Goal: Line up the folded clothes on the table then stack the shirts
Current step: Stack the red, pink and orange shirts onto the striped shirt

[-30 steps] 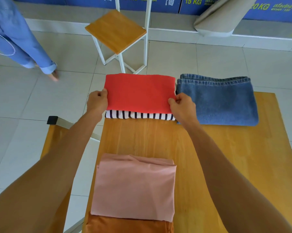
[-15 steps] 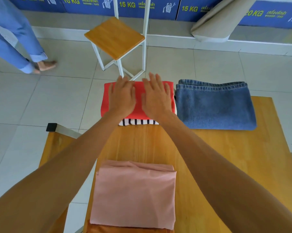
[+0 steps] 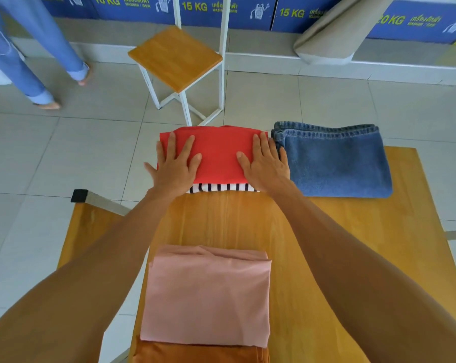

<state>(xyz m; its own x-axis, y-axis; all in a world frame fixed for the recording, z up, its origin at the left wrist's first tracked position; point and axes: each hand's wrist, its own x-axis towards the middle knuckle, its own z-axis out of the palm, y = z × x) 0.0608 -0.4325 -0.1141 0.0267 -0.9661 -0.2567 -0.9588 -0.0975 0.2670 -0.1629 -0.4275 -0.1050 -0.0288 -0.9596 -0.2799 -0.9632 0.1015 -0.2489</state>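
Wooden stool (image 3: 176, 56) on tiled floor (image 3: 64, 158); blue washer boxes (image 3: 221, 9) behind.

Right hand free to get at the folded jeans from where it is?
Likely yes. The right hand lies flat on the red shirt, right beside the jeans, with nothing on top of them.

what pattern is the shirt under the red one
Black and white stripes; the striped shirt peeks out beneath the red shirt, seen in the head view.

A wooden tabletop (image 3: 339, 231) carries a striped shirt (image 3: 221, 187) at its far edge, folded jeans (image 3: 334, 161) just beside it, and an orange garment (image 3: 200, 353) nearest.
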